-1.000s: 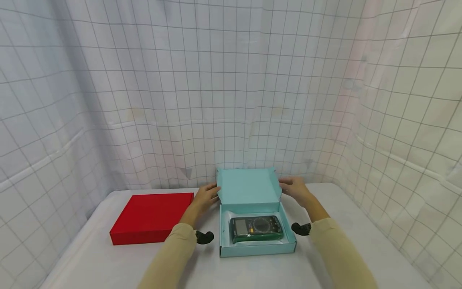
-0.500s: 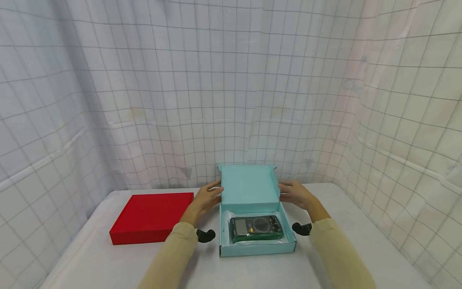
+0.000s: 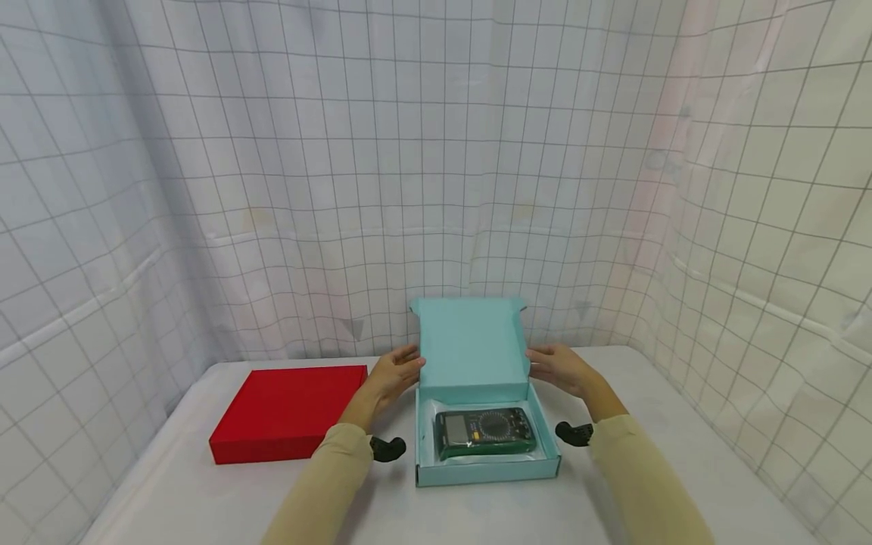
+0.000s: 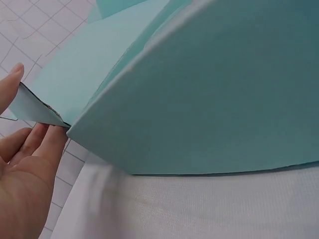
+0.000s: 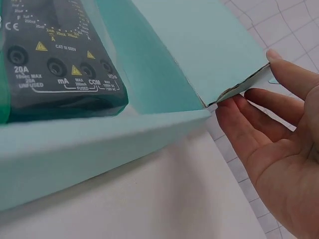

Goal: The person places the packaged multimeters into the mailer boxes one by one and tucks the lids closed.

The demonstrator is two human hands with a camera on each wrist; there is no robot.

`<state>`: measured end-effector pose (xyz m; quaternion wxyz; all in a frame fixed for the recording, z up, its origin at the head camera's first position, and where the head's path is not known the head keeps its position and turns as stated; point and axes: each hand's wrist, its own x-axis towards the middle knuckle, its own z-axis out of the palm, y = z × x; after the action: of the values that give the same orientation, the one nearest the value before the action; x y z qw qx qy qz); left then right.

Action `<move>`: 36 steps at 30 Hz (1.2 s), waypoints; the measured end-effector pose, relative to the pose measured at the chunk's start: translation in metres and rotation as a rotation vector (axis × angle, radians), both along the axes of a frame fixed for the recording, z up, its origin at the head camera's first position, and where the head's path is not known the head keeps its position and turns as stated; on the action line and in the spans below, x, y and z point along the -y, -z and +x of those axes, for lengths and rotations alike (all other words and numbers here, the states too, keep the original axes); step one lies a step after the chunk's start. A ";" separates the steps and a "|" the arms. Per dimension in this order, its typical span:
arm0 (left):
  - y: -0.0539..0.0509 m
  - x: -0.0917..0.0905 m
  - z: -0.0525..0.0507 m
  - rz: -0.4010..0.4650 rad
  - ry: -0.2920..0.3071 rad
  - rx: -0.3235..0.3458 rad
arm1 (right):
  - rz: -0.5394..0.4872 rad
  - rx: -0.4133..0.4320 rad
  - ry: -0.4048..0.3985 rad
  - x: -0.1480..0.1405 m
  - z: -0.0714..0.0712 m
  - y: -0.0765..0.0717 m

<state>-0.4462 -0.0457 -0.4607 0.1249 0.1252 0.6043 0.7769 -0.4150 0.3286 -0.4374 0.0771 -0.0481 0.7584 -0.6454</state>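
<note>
A light-blue cardboard box [image 3: 487, 474] stands on the table with its lid [image 3: 473, 341] raised at the back. Inside, in clear plastic wrap, lies a black and green multimeter [image 3: 485, 433], its dial facing up. At the lid's left side my left hand [image 3: 393, 375] holds the side flap [image 4: 37, 107], thumb at its edge and fingers beneath. On the opposite side my right hand [image 3: 560, 369] pinches the other flap [image 5: 244, 84] between thumb and fingers. The right wrist view also shows the multimeter's input sockets [image 5: 57, 66] close up.
A flat red box [image 3: 289, 412] lies shut to the left of the left forearm. White cloth [image 3: 490, 518] covers the table. A white gridded curtain [image 3: 443, 166] hangs behind and along both sides. A black wrist device [image 3: 388, 449] sits by the left cuff.
The lid has swung up to a steeper angle. Both hands have shifted slightly at its sides. The multimeter and the red box stay in place.
</note>
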 end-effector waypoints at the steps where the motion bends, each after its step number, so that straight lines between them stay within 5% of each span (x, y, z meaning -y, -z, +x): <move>1: 0.000 0.000 0.000 0.000 0.003 0.000 | 0.001 -0.007 -0.011 -0.001 0.000 0.000; 19: -0.010 0.006 0.009 -0.107 0.041 -0.014 | -0.013 -0.086 -0.143 -0.009 0.007 0.003; 36: -0.015 0.012 0.012 -0.186 0.052 -0.078 | -0.051 -0.037 -0.105 -0.007 0.014 -0.003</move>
<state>-0.4342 -0.0576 -0.4456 0.1326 0.1589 0.6749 0.7083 -0.4014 0.3357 -0.4344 0.0954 -0.1018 0.7393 -0.6587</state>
